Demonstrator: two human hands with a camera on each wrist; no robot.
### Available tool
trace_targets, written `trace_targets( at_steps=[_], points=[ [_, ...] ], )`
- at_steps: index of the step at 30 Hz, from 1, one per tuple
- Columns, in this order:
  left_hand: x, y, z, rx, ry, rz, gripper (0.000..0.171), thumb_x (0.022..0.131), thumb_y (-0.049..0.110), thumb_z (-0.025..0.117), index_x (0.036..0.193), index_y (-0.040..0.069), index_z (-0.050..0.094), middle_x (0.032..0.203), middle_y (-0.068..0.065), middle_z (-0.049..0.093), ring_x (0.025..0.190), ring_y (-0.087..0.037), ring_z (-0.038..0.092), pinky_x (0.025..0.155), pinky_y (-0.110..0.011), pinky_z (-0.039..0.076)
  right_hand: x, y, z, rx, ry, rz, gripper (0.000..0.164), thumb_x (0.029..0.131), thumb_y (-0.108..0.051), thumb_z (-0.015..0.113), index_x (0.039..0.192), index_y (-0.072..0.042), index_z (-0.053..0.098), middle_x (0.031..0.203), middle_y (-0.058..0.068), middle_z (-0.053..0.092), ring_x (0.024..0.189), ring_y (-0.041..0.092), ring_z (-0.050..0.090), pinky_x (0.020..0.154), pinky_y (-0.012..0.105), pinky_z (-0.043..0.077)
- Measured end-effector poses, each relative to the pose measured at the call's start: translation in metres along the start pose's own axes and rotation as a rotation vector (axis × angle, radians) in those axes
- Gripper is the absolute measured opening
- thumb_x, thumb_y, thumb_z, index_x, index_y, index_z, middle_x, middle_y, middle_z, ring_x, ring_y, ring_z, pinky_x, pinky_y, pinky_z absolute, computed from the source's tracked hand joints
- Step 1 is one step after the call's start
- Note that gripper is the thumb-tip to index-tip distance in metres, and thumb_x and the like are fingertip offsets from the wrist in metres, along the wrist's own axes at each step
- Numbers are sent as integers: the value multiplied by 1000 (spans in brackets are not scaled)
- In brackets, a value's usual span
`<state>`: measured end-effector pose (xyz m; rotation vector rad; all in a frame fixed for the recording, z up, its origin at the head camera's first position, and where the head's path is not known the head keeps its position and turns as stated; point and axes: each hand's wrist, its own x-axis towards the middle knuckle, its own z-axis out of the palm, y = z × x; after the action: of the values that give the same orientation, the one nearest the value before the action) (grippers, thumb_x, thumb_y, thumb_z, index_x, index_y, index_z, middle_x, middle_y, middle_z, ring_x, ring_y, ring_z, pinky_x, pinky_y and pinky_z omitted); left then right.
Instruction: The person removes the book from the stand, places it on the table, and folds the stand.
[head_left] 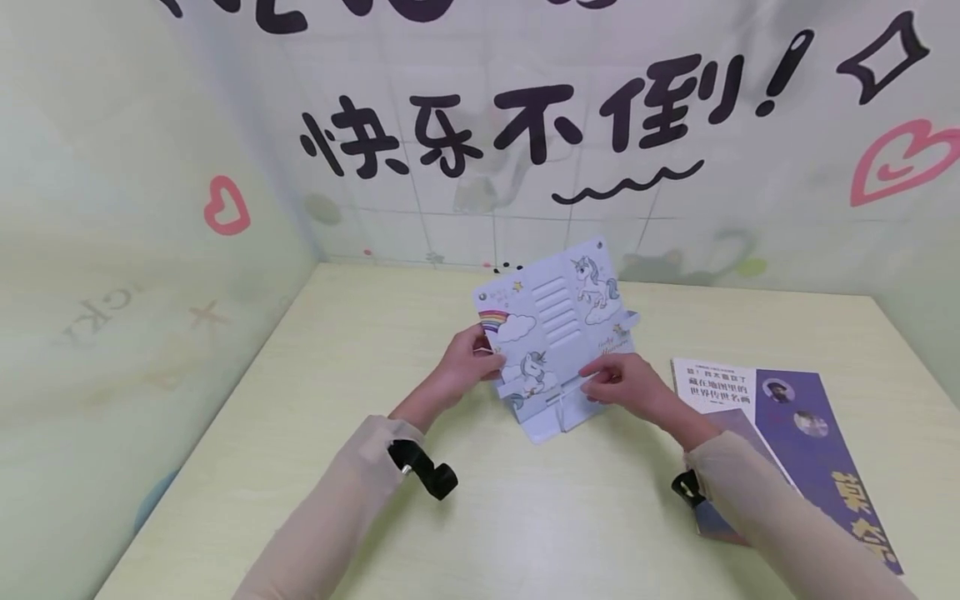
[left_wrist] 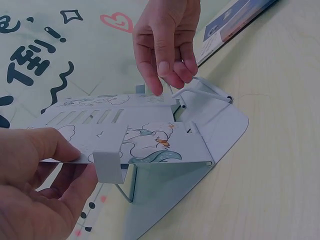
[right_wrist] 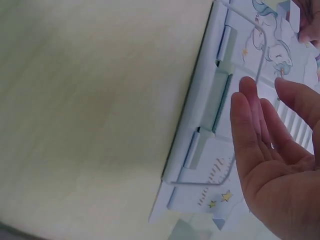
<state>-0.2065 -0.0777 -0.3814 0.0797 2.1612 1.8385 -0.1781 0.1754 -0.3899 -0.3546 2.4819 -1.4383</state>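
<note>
A white book stand (head_left: pixel 551 333) printed with unicorns, a rainbow and clouds leans back at the middle of the table, with slots down its panel. My left hand (head_left: pixel 468 360) pinches the panel's left edge between thumb and fingers; in the left wrist view the left hand (left_wrist: pixel 45 175) grips beside a small bent tab (left_wrist: pixel 108 166). Over the stand's lower front is my right hand (head_left: pixel 630 385). In the right wrist view this right hand (right_wrist: pixel 280 160) has loosely bent fingers and a gap at the thumb. Its fingertips lie over the wire page holder (right_wrist: pixel 264 45); contact is unclear.
Two overlapping books lie right of the stand, a purple and white one (head_left: pixel 806 425) and a smaller one (head_left: pixel 738 433) partly under my right forearm. A printed curtain (head_left: pixel 450 225) rises behind the pale table (head_left: pixel 525 517). Black straps with mounts (head_left: pixel 423 471) sit on both wrists.
</note>
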Motion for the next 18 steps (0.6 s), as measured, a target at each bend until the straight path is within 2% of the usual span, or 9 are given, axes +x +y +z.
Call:
trace_targets(
  at_steps=[2, 13, 18],
  points=[
    [0, 0, 0, 1, -1, 6, 37, 85, -5, 55, 121, -1, 48, 101, -16, 55, 89, -24, 58, 73, -30, 54, 1, 3, 5, 14, 39, -12, 24, 81, -2, 65, 99, 13, 61, 76, 10, 64, 70, 18, 62, 63, 26, 53],
    [0, -3, -1, -30, -9, 11, 39, 85, -6, 55, 123, -1, 47, 102, -17, 55, 89, -24, 59, 74, -31, 54, 4, 15, 18, 114, 150, 76, 19, 82, -1, 65, 94, 13, 63, 76, 14, 66, 70, 21, 65, 64, 25, 54],
    [0, -4, 1, -22, -9, 12, 40, 86, -5, 54, 125, 0, 47, 102, -16, 55, 89, -24, 59, 73, -30, 54, 4, 15, 17, 166, 159, 117, 20, 81, 0, 66, 95, 14, 63, 78, 14, 66, 71, 19, 65, 66, 26, 55]
  ],
)
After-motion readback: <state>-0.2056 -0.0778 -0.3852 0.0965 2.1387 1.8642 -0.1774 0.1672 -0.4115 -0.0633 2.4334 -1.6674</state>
